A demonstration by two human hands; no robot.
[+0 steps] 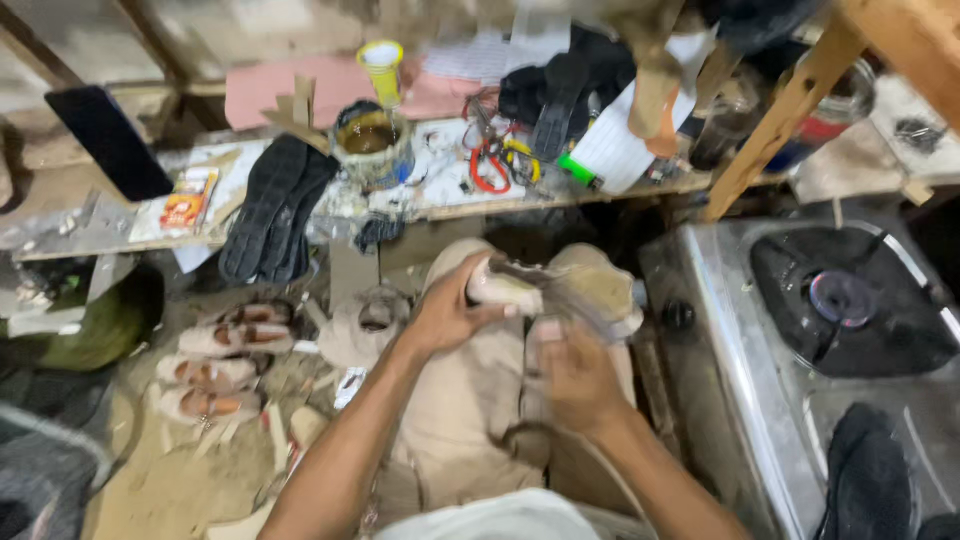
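Sitting over the lap, the person works on a pale shoe (560, 290) held at the centre of the head view, above the beige trousers (470, 400). The left hand (450, 310) comes in from 7 o'clock and its grip is clamped on the shoe's heel end, thumb on top. The right hand (575, 375), just below the shoe at 5 o'clock of it, is blurred; its fingers curl near the shoe's underside, but whether its grip is together or apart I cannot tell. At 12 o'clock runs a cluttered wooden surface (440, 200). On it stands a tin of brownish glue (372, 145), with a yellow cup (383, 68) just behind it. At 9 o'clock of the tin lie black soles (275, 205), hanging over the surface's edge, and further left a small orange packet (188, 198). At 3 o'clock of the tin lie red-handled pliers (487, 165), then more dark soles (560, 90) and a white sheet (620, 145). On the floor at 9 o'clock of the hands sit several pale sandals (215, 360) in a loose row. At 3 o'clock stands a steel gas stove (720, 330) with a black burner (845, 298), and a black shoe (870, 480) rests on its near corner at 4 o'clock.
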